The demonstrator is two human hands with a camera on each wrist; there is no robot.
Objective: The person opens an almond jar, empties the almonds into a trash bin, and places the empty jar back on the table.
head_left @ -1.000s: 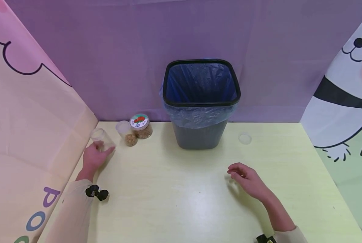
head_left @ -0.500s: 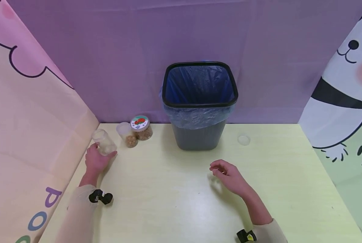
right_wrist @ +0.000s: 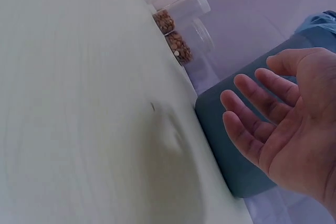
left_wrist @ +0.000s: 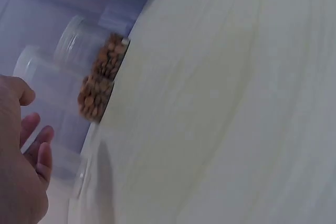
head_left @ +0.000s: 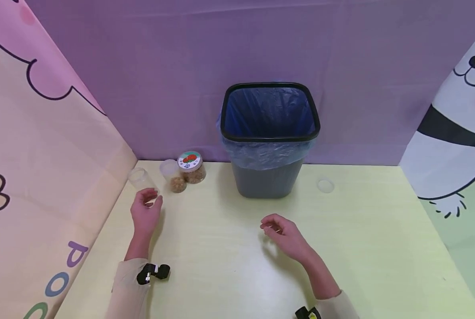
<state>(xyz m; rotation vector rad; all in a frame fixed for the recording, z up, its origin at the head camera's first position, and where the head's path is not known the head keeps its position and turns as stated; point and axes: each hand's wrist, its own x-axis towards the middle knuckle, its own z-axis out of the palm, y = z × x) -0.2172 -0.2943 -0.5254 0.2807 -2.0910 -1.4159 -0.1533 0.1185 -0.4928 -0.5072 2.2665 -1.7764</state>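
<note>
My left hand [head_left: 145,215] is at the near side of an empty clear jar [head_left: 138,177], fingers loosely bent and nothing held. In the left wrist view that jar [left_wrist: 65,174] stands behind the fingers, apart from the thumb. Just right of it are an uncapped clear jar [head_left: 177,184] with brown nuts in its bottom and a second nut jar [head_left: 192,170] wearing a lid with a red picture. Over the middle of the table hovers my right hand [head_left: 287,237], holding nothing; its relaxed fingers and palm show in the right wrist view.
A grey bin [head_left: 265,179] with a black rim and blue liner stands at the back centre. A round translucent lid [head_left: 326,185] lies flat to its right. Purple cloth [head_left: 173,88] backs the table [head_left: 205,266], with printed panels at both sides.
My left hand has let go of the empty jar and drawn back towards me and rightwards. The right hand has moved left across the table. The head view has shifted slightly.
</note>
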